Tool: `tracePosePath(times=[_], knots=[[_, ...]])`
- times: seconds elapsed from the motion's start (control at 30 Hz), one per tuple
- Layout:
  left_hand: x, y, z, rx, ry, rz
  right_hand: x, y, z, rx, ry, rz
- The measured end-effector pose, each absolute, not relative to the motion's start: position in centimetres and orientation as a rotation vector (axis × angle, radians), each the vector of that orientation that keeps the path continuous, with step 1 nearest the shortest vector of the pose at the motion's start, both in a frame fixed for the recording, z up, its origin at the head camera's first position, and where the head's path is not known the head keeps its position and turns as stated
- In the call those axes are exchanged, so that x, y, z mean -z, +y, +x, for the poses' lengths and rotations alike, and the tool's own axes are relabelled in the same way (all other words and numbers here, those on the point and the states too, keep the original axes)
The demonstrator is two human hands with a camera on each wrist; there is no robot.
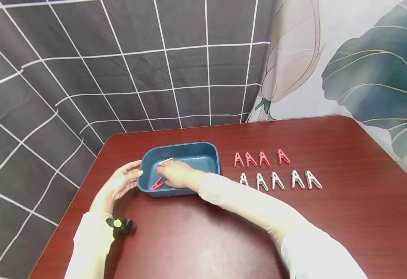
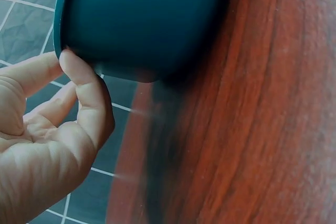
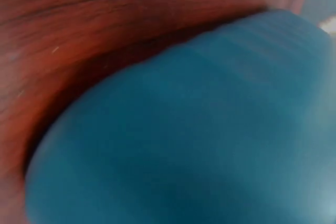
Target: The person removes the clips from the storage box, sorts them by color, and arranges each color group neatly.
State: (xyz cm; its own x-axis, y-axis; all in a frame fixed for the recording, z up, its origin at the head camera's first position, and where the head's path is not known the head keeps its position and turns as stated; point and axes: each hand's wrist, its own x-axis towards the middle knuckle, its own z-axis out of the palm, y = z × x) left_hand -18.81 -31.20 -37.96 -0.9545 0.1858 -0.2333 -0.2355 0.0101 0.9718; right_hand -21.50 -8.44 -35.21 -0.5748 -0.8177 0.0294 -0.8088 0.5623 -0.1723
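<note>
Right hand (image 1: 177,174) inside the bin (image 1: 203,149), pinching a white clip (image 1: 165,161); pink clip (image 1: 157,183) at its 7 o'clock. Left hand (image 1: 121,182), fingers relaxed, touches the bin's 9 o'clock wall.

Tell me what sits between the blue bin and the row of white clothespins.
Head view: only bare table between the blue bin and the white clothespins.
</note>
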Motion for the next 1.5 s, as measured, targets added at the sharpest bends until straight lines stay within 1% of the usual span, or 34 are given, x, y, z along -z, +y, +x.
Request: tracePosePath(times=[0.13,0.5,0.77,1.23,1.5], knots=[[38.2,-31.1,-18.6,-2.040,1.965,-0.049,36.2,-9.3,-21.5,0.198,2.679,-1.481],[38.3,-31.3,-18.5,-2.154,1.814,-0.022,37.5,-9.0,-22.5,0.130,2.536,-1.592],[38.5,-31.3,-18.4,-2.180,1.786,-0.035,37.8,-9.2,-22.5,0.101,2.537,-1.558],[38.7,-31.2,-18.1,-2.195,1.812,-0.025,38.0,-9.5,-22.5,0.210,2.552,-1.525],[38.8,-31.1,-18.3,-2.181,1.826,-0.031,38.0,-9.5,-22.4,0.074,2.641,-1.519]])
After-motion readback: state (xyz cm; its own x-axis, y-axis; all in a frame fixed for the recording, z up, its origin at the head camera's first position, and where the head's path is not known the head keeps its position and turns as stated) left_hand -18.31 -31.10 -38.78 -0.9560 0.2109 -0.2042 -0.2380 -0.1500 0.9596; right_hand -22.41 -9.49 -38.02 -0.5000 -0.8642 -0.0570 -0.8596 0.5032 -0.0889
